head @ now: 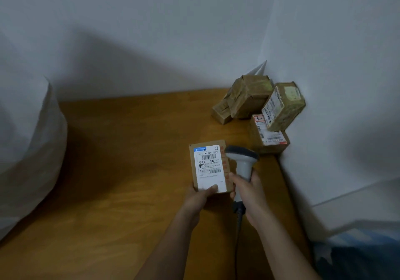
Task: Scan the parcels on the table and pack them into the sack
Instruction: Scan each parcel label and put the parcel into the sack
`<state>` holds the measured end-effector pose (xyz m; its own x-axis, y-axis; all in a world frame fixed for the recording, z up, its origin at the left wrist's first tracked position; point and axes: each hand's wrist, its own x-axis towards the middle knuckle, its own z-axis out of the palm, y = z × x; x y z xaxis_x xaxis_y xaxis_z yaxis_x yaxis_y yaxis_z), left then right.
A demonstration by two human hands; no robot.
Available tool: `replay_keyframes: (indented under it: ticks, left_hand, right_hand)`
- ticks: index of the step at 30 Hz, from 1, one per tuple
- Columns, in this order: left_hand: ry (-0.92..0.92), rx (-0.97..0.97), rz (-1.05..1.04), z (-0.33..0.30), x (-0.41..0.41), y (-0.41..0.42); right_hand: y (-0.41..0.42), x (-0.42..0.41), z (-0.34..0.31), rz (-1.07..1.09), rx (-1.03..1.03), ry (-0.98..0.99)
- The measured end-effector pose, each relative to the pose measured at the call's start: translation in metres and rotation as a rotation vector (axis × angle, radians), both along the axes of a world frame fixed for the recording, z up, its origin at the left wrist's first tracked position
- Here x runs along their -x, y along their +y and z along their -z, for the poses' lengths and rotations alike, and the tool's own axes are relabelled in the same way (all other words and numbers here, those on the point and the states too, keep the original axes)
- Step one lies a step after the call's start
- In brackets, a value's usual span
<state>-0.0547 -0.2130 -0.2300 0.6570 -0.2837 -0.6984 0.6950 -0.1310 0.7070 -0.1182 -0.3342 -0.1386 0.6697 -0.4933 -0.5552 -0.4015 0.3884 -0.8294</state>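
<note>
My left hand grips the near end of a flat cardboard parcel, thumb on its white shipping label, label facing up. My right hand grips the handle of a grey barcode scanner; the scanner's head sits just right of the parcel's top edge. Its cable hangs down between my forearms. Several more taped cardboard parcels are piled in the table's far right corner, two with labels showing. A white sack bulges at the left edge.
The wooden table stands against white walls at the back and right. Blue and white fabric lies at the lower right beyond the table edge.
</note>
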Motion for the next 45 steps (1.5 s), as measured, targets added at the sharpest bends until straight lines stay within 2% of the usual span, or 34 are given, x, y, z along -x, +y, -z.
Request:
replay_keyframes:
  ticks: [2, 5, 10, 13, 19, 24, 26, 29, 34, 37, 45]
  left_hand:
    - [0.013, 0.053, 0.008, -0.006, 0.002, 0.007]
    - [0.040, 0.150, -0.008, -0.027, -0.002, 0.022]
    - [-0.122, 0.275, -0.094, -0.092, -0.027, 0.048]
    - [-0.331, 0.301, -0.160, -0.152, -0.043, 0.064]
    - [-0.944, 0.121, -0.330, -0.295, -0.049, 0.108]
    - [-1.186, 0.189, -0.618, -0.379, -0.056, 0.166]
    - [-1.218, 0.199, -0.795, -0.401, -0.061, 0.189]
    - [-1.174, 0.176, -1.021, -0.421, -0.072, 0.219]
    - [-1.007, 0.058, -1.118, -0.430, -0.085, 0.243]
    - [-1.014, -0.042, -1.050, -0.425, -0.084, 0.233]
    - [-1.214, 0.015, -0.729, -0.387, -0.082, 0.156]
  right_hand:
    - [0.007, 0.001, 0.008, -0.007, -0.030, -0.002]
    - [0.018, 0.000, -0.002, -0.022, 0.035, -0.032]
    - [0.036, -0.017, -0.062, 0.008, 0.105, -0.211]
    - [0.054, -0.030, -0.113, 0.035, 0.151, -0.347]
    - [0.103, -0.050, -0.223, 0.046, 0.164, -0.682]
    - [0.143, -0.056, -0.280, -0.037, 0.170, -0.853]
    - [0.157, -0.058, -0.291, -0.085, 0.185, -0.869]
    - [0.174, -0.061, -0.297, -0.144, 0.205, -0.867]
    - [0.185, -0.064, -0.292, -0.204, 0.197, -0.834]
    - [0.178, -0.065, -0.284, -0.201, 0.208, -0.811]
    - [0.125, -0.071, -0.258, -0.090, 0.279, -0.717]
